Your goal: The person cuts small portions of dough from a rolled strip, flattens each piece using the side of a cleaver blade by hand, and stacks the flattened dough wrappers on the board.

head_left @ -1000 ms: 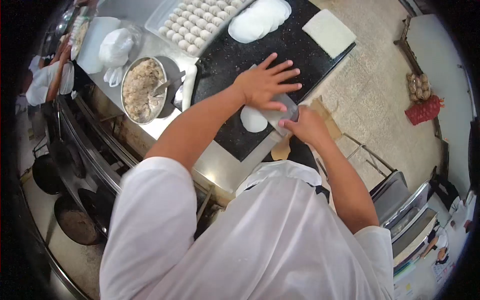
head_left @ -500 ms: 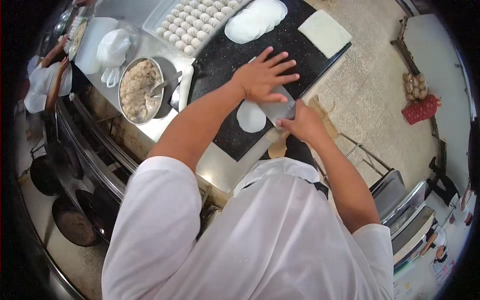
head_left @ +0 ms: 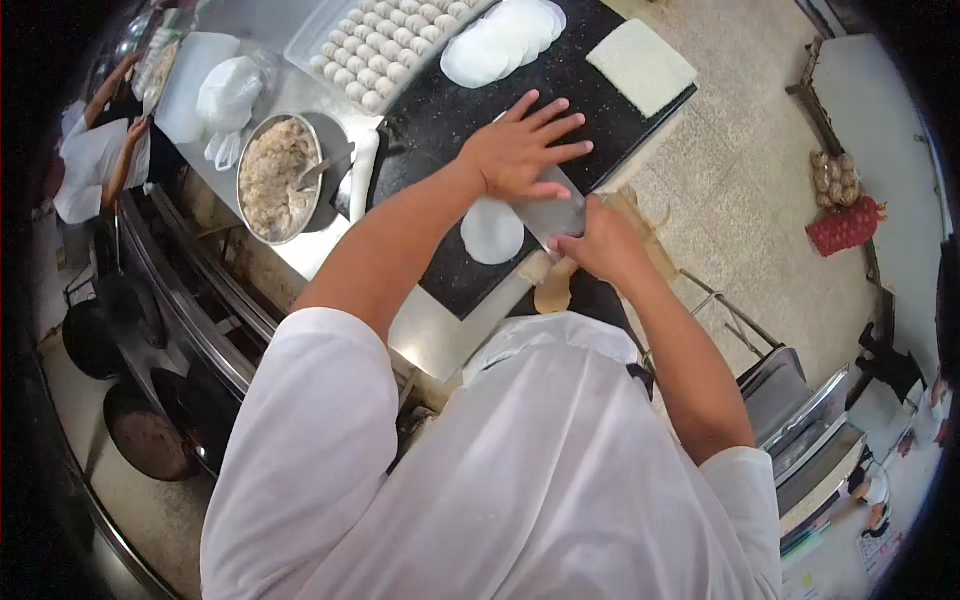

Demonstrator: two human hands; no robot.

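Note:
My left hand [head_left: 520, 155] lies spread, fingers apart, with its palm over the flat of a broad metal cleaver blade [head_left: 556, 212]. The near end of the cleaver is gripped by my right hand [head_left: 603, 240], thumb along the blade; the handle is hidden in the fist. Beside the blade, a round white dough wrapper [head_left: 492, 235] rests on the black board [head_left: 425, 165]. More thin wrappers [head_left: 500, 45] overlap in a pile at the board's far side. What lies under the blade cannot be seen.
A folded white cloth [head_left: 642, 66] sits on the board's right corner. To the left are a metal bowl of filling [head_left: 275, 185] with a utensil in it, a plastic tray [head_left: 300, 50] of dough balls in rows, and a plastic bag [head_left: 230, 92]. Another person [head_left: 100, 155] works at far left.
The whole view has shifted slightly. Both hands keep nearly the same pose on the cleaver, and slightly more of the round wrapper shows beside the blade.

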